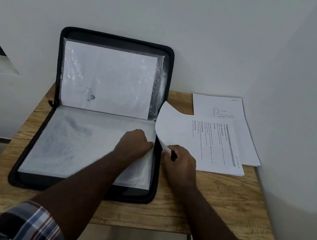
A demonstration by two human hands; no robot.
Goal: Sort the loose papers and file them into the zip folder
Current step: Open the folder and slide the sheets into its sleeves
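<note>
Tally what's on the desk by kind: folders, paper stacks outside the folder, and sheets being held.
Zip folder: 1
Paper stacks outside the folder: 2, a printed text stack and a drawing stack
Sheet held in the right hand: 1, a curled sheet
Total: 4

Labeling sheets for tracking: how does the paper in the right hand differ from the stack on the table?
The paper is one sheet, curled, lifted at the folder's edge; the stack is several sheets lying flat on the table. The right hand pinches the paper's corner; nothing holds the stack. The paper's visible side is blank; the stack's top page shows printed text. Both are white.
</note>
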